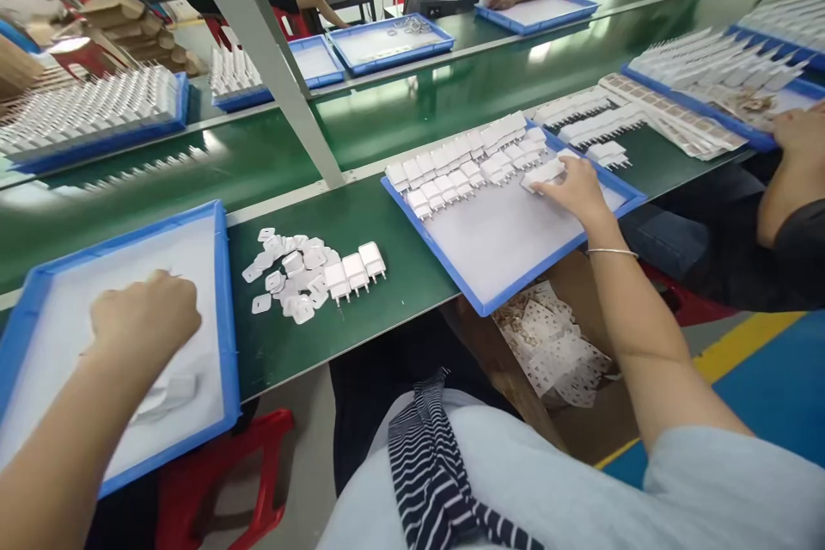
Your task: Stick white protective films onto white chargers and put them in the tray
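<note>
My right hand [577, 189] is over the right blue-rimmed tray [509, 266], with thumb and fingers closed on white plug chargers [540, 175]. Behind and left of it stand rows of similar white two-pin chargers [451, 161]. My left hand [147, 316] is above the left blue-rimmed tray [223, 309], back upward and fingers curled under. What it holds, if anything, is hidden. Below that hand, partly covered by my forearm, lie blurred white pieces [168, 394]. Between the trays, a loose pile of small white covers [293, 262] lies beside three white chargers [354, 273] on the green table.
A metal post [284, 77] rises behind the table. More charger trays [96, 116] stand across the belt [387, 125]. A co-worker's hand [803, 133] is at a tray on the right. Below the table edge is a carton [554, 344] of white scraps; a red stool [258, 464] stands lower left.
</note>
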Motion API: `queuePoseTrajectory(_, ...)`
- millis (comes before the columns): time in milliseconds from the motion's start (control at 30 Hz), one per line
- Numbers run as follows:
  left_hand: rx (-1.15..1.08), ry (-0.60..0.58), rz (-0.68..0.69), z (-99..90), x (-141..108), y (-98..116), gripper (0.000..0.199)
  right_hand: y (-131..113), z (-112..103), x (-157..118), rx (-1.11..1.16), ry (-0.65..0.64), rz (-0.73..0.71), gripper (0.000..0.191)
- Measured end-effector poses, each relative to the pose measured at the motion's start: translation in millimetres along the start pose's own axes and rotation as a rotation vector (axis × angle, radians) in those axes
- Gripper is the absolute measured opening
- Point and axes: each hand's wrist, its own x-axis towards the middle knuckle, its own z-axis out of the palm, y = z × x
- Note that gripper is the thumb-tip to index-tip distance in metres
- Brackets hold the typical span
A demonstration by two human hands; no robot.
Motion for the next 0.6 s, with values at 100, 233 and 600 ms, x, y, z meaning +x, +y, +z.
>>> queuePoseTrajectory(100, 0.170, -0.024, 0.102, 12.8, -12, 12, 0.041, 9, 14, 16, -0.064, -0.040, 0.065, 0.061)
queuePoseTrajectory(233, -0.156, 0.103, 0.277, 31.0, -52, 48, 0.052, 6, 25, 13, -0.076, -0.065, 0.132, 0.068)
queuePoseTrajectory(600, -1.795, 0.038, 0.109, 82.1, -57, 190, 0.063, -97, 51, -153, 0.395, 0.089, -0.351, 0.081)
